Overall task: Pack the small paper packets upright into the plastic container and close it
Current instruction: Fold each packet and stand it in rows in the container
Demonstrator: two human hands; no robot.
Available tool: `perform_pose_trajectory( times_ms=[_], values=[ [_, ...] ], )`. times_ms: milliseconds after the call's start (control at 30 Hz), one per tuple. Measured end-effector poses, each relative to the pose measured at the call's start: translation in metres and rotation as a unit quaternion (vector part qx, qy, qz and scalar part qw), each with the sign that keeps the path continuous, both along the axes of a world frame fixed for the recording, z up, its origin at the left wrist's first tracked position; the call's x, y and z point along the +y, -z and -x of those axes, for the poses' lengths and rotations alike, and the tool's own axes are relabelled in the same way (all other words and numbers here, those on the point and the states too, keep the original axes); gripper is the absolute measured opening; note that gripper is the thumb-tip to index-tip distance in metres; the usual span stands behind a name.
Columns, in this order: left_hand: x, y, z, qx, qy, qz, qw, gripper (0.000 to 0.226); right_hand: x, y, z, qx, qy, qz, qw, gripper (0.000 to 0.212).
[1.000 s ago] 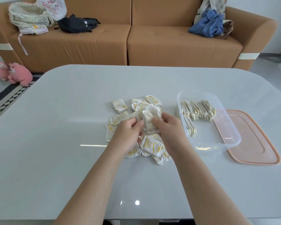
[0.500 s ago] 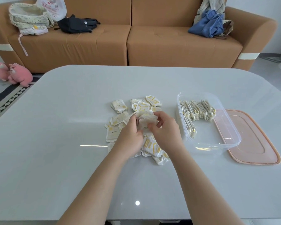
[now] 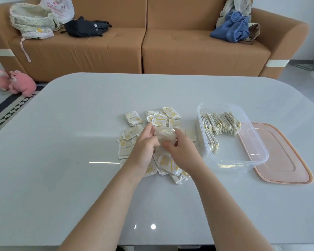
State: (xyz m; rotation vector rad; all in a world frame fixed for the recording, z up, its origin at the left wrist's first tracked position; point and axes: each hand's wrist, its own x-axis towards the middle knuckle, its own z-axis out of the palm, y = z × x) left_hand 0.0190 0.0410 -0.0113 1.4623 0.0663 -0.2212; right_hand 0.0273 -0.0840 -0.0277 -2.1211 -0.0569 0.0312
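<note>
The stack of packets [image 3: 165, 135] sits blurred between both hands, low over the loose packets [image 3: 168, 164] scattered on the bench [image 3: 62, 160], left of the plastic container [image 3: 257, 154]. The left hand [image 3: 143, 147] has its grip curled round the stack's left side, and the right hand [image 3: 183, 151] has its grip on the right, so both hold it. The step looks like gathering and squaring a bundle. Next it needs carrying right and standing on edge beside the row of packets [image 3: 220, 123] already upright in the container, with the pink lid [image 3: 286, 160] waiting beyond. A second ago the stack stood upright and face-on; now it lies lower and flatter.
</note>
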Motion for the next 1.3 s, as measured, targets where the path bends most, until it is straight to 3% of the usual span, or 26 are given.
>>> perform_pose_trajectory(
  times_ms=[133,300,400,533,867,933,1067,1200,1300],
  values=[
    [-0.001,0.001,-0.001,0.010,-0.003,0.064,0.998,0.039,-0.001,0.006,0.000,0.021,-0.003,0.011,1.000,0.020],
    [0.000,0.002,-0.001,0.006,-0.023,0.124,0.992,0.047,-0.003,0.003,0.000,-0.018,0.047,-0.012,0.999,0.015],
    [-0.002,0.001,-0.001,0.016,-0.010,0.118,0.993,0.032,-0.004,0.005,0.000,-0.016,0.044,-0.008,0.999,0.012],
    [-0.006,0.004,0.000,0.031,-0.010,0.107,0.994,0.025,-0.003,0.015,0.000,0.016,0.015,0.040,0.999,0.026],
    [-0.009,0.000,0.006,0.001,-0.025,0.093,0.995,0.029,-0.006,0.006,0.004,-0.081,0.054,0.068,0.993,0.010],
    [-0.007,-0.001,0.009,0.009,-0.023,0.109,0.994,0.034,-0.007,0.009,0.006,-0.063,0.051,0.069,0.994,0.015],
    [-0.003,-0.005,0.009,-0.001,-0.039,0.193,0.980,0.046,-0.007,0.009,0.007,-0.047,0.012,0.064,0.997,0.044],
    [-0.003,-0.001,0.006,0.006,-0.043,0.194,0.980,0.047,-0.008,0.011,0.008,-0.044,0.013,0.072,0.996,0.044],
    [-0.004,0.005,0.003,0.007,-0.040,0.175,0.984,0.048,-0.007,0.010,0.008,-0.058,0.044,0.061,0.995,0.033]
  ],
)
